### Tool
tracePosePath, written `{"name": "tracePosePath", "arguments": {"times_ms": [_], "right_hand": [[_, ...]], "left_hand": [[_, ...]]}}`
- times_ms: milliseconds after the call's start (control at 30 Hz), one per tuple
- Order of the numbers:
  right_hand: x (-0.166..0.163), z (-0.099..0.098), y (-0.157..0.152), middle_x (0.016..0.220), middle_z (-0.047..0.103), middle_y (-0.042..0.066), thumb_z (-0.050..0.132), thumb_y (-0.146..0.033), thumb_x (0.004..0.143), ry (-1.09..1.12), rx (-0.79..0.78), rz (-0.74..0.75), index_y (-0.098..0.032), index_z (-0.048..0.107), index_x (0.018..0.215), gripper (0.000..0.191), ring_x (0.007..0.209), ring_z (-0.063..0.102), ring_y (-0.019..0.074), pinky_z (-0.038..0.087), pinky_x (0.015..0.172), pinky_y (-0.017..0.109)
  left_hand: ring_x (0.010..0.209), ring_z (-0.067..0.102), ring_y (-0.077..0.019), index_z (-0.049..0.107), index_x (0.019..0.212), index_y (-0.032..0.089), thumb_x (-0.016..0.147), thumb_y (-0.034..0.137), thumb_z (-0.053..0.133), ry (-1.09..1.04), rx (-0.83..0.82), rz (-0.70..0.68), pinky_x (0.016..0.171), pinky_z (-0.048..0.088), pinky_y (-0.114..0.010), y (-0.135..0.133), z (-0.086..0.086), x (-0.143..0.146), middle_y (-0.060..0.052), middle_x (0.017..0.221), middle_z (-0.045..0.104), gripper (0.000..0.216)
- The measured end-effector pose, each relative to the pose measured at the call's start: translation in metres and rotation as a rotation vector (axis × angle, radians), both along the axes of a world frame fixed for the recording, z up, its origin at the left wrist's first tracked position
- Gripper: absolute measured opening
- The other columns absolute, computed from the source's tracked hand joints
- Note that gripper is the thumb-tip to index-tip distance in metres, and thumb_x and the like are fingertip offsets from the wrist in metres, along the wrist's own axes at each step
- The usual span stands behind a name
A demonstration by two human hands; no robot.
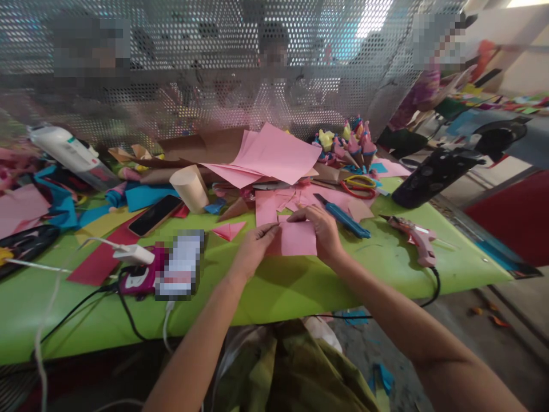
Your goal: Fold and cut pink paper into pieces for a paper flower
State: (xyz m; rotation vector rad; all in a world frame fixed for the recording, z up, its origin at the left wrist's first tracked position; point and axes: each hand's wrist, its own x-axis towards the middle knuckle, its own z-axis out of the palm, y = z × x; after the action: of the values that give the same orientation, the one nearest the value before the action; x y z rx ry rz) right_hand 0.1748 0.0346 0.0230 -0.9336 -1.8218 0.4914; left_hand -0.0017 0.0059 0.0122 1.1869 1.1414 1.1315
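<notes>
Between my hands is a small rectangle of pink paper (299, 238), held just above the front of the green table. My left hand (259, 243) pinches its left edge between thumb and fingers. At the opposite side, my right hand (322, 229) grips the right edge, its fingers bent over the top. Right behind it lies another strip of pink paper (266, 207). A small folded pink paper triangle (229, 230) rests left of my left hand, and a blue utility knife (343, 216) lies to the right of my right hand.
Pink sheets (274, 154) are heaped at the back beside a paper cone cluster (355, 146) and scissors (359, 186). A glue gun (414, 237) and black bottle (435, 174) stand right. Phones (155, 215), a power strip (137, 277) and cables lie left. A perforated metal screen (206, 74) rises behind.
</notes>
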Motion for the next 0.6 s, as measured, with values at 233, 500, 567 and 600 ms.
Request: {"name": "tracePosePath", "arguments": {"times_ms": [233,500,567,600], "right_hand": [[-0.0003,0.0062,-0.0051,0.083,0.073,0.004,0.059,-0.020,0.089,-0.075,0.117,-0.085,-0.028,0.077,0.080,0.022,0.083,0.063,0.0238,0.046,0.079,0.038],[0.0026,0.0020,-0.0025,0.094,0.074,0.004,0.060,-0.021,0.092,-0.227,0.354,-0.053,-0.028,0.077,0.098,0.019,0.087,0.062,0.0222,0.043,0.080,0.037],[0.0035,0.0017,-0.0031,0.100,0.074,0.005,0.060,-0.020,0.092,-0.277,0.385,-0.057,-0.030,0.076,0.108,0.024,0.091,0.062,0.0231,0.042,0.081,0.038],[0.0035,0.0015,-0.0039,0.103,0.074,0.005,0.060,-0.020,0.092,-0.305,0.401,-0.058,-0.030,0.074,0.112,0.027,0.092,0.062,0.0235,0.042,0.081,0.038]], "left_hand": [[0.109,0.065,-0.0277,0.078,0.102,0.020,0.081,0.046,0.069,-0.001,-0.041,-0.039,0.099,0.048,-0.041,0.0004,-0.0032,0.0029,-0.007,0.105,0.077,0.034],[0.105,0.066,-0.0275,0.079,0.095,0.019,0.076,0.047,0.073,-0.077,-0.043,-0.016,0.098,0.047,-0.040,0.0005,-0.0002,0.0019,-0.007,0.097,0.078,0.034],[0.105,0.066,-0.0268,0.079,0.093,0.019,0.077,0.044,0.073,-0.067,-0.023,0.008,0.099,0.047,-0.039,0.0012,-0.0006,0.0015,-0.007,0.097,0.078,0.031],[0.105,0.066,-0.0261,0.079,0.093,0.019,0.077,0.042,0.073,-0.067,-0.014,0.030,0.100,0.047,-0.039,0.0019,-0.0011,0.0014,-0.007,0.099,0.078,0.029]]}}
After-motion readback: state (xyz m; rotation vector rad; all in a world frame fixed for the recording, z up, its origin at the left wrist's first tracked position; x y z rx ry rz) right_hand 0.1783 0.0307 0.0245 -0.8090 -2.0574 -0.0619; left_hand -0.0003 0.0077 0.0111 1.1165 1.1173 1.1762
